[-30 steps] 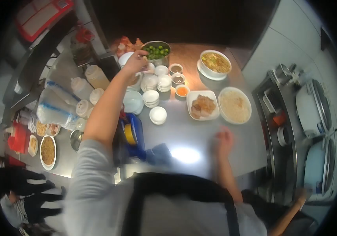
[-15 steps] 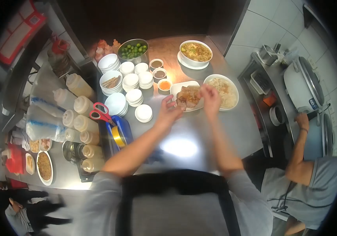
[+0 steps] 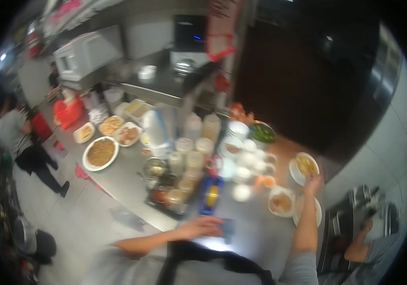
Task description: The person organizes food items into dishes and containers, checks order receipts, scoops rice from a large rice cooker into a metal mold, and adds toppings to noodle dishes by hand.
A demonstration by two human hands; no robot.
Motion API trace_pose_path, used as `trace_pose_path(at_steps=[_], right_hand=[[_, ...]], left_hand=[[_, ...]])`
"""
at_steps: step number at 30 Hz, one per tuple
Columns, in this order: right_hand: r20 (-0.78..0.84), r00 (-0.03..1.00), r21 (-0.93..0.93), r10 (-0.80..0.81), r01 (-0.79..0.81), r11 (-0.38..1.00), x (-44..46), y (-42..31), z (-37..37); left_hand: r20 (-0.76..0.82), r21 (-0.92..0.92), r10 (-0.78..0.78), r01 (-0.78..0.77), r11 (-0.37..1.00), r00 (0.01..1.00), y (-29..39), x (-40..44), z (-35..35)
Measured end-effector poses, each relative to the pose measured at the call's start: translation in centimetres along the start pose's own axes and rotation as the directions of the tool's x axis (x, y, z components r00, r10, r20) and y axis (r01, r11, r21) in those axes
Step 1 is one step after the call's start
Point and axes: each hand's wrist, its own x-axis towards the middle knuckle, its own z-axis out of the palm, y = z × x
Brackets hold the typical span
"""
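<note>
My left hand [image 3: 202, 227] is at the counter's front edge, fingers stretched out and touching or just over a dark blue cloth [image 3: 228, 230]. At the back right, my right hand [image 3: 312, 184] has its fingers closed at the near rim of the white soup bowl [image 3: 307, 165], blurred by motion. Under and left of that bowl is a white plate [image 3: 297, 175]. My right forearm passes over a round white bowl [image 3: 316, 213]. Left of the forearm is a dish of meat [image 3: 281, 203].
A blue tape dispenser [image 3: 211, 194], sauce bottles [image 3: 194, 164], stacked white dishes [image 3: 242, 173] and green limes [image 3: 262, 133] stand leftward. Farther left is an oval noodle dish [image 3: 101, 153]. A person [image 3: 16, 130] stands far left; another person's arm [image 3: 359, 244] is at right.
The view has swung left. My hands have left the meat dish: the right moved to the soup bowl, the left toward the blue cloth.
</note>
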Motion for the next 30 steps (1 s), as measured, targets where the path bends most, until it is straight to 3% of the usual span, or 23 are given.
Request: trace_pose_path(at_steps=[1, 2, 3, 4, 5, 8, 10, 11, 13, 15, 17, 18, 19, 20, 22, 23, 25, 28, 30], right_hand=[[-0.070, 0.998, 0.189, 0.008, 0.005, 0.982, 2.2, -1.5, -0.3], [-0.128, 0.977, 0.001, -0.172, 0.174, 0.985, 3.5, -6.7, -3.3], [-0.271, 0.905, 0.211, -0.328, 0.388, 0.897, 5.8, -8.7, -3.5], [-0.184, 0.974, 0.386, -0.134, 0.197, 0.901, 5.5, -17.0, -6.8], [-0.167, 0.984, 0.424, -0.060, 0.127, 0.897, 5.2, -23.1, -9.4], [-0.253, 0.947, 0.617, -0.197, 0.314, 0.722, 4.9, -31.5, -12.0], [-0.231, 0.962, 0.618, -0.147, 0.262, 0.742, 3.3, -35.8, -12.8], [-0.203, 0.967, 0.591, -0.151, 0.244, 0.769, 2.9, -36.5, -12.2], [0.078, 0.993, 0.461, -0.088, 0.043, 0.887, 1.4, -37.4, -10.8], [0.418, 0.909, 0.255, -0.012, -0.104, 0.961, -0.3, -35.4, -7.5], [0.646, 0.763, -0.128, 0.017, 0.086, 0.988, -3.8, -32.3, -2.9], [0.777, 0.615, -0.289, 0.135, 0.157, 0.944, -5.8, -29.8, 0.3], [0.746, 0.595, -0.393, 0.300, 0.030, 0.919, -9.3, -25.4, 4.5], [0.898, 0.356, -0.381, 0.258, 0.338, 0.861, -11.9, -27.8, 4.2], [0.766, 0.633, -0.447, 0.109, 0.404, 0.798, -18.9, -27.7, 4.2], [0.807, 0.578, -0.409, 0.120, 0.400, 0.820, -20.6, -25.2, 6.8], [0.625, 0.780, -0.359, -0.008, 0.296, 0.885, -23.1, -23.7, 8.3], [0.568, 0.818, -0.178, -0.088, 0.226, 0.958, -23.6, -22.9, 9.0], [0.541, 0.821, -0.112, -0.184, 0.287, 0.951, -23.9, -21.6, 9.9]], left_hand=[[0.019, -0.012, 0.029, -0.029, 1.000, 0.999, 0.3, -1.2, 0.0], [-0.006, 0.032, 0.082, -0.082, 0.996, 0.997, 0.6, -2.2, -0.2], [-0.016, 0.068, 0.112, -0.110, 0.992, 0.994, 0.9, -3.6, -0.4], [-0.007, 0.096, 0.112, -0.111, 0.989, 0.994, 0.8, -5.1, -0.4], [-0.018, 0.149, 0.143, -0.139, 0.979, 0.990, 1.0, -6.9, -0.9], [-0.216, 0.106, 0.101, -0.080, 0.991, 0.971, 2.1, -13.1, -2.1], [-0.322, 0.131, 0.146, -0.108, 0.985, 0.936, 1.9, -17.4, -4.7], [-0.370, 0.146, 0.180, -0.134, 0.980, 0.911, 1.5, -19.7, -6.2], [-0.512, 0.119, 0.191, -0.152, 0.981, 0.837, 1.3, -24.7, -8.6], [-0.664, 0.236, 0.272, -0.150, 0.960, 0.697, 0.4, -29.3, -10.9], [-0.792, 0.244, 0.280, -0.140, 0.960, 0.543, -0.5, -33.0, -12.8], [-0.835, 0.205, 0.267, -0.179, 0.962, 0.481, -1.2, -34.6, -13.8], [-0.876, 0.167, 0.249, -0.224, 0.960, 0.413, -1.9, -35.8, -14.7], [-0.894, 0.171, 0.249, -0.230, 0.958, 0.373, -1.9, -36.6, -14.9], [-0.921, 0.209, 0.270, -0.229, 0.951, 0.280, -1.4, -37.0, -13.4], [-0.924, 0.219, 0.278, -0.232, 0.948, 0.263, -1.2, -36.8, -12.6], [-0.926, 0.244, 0.298, -0.237, 0.940, 0.230, -1.0, -35.9, -11.0], [-0.932, 0.212, 0.276, -0.263, 0.941, 0.234, -2.1, -32.9, -9.6], [-0.920, 0.224, 0.294, -0.269, 0.937, 0.258, -2.8, -30.3, -8.3]])
